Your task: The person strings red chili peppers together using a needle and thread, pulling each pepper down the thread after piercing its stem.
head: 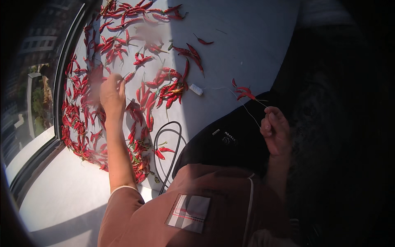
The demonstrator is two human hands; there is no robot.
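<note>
My left hand (pixel 112 94) reaches over scattered red chili peppers (pixel 111 46) on the sunlit white surface. Its thumb and index finger are beside one red chili (pixel 129 77); whether they pinch anything is hard to tell. Over my lap, my right hand (pixel 275 131) pinches the long stems of a small bunch of red chilies (pixel 246 93), which hangs off to the left of the fingertips. A thin white thread (pixel 249 112) runs from near this hand towards a small spool of white thread (pixel 196 89) lying on the surface.
A window frame (pixel 58 102) borders the surface on the left. A dark cable loop (pixel 179 136) lies near my body, with a few chilies (pixel 160 154) beside it. Denser chilies (pixel 142 169) with dry leaves are heaped close to my left forearm. Several chilies (pixel 193 55) lie at the shadow's edge.
</note>
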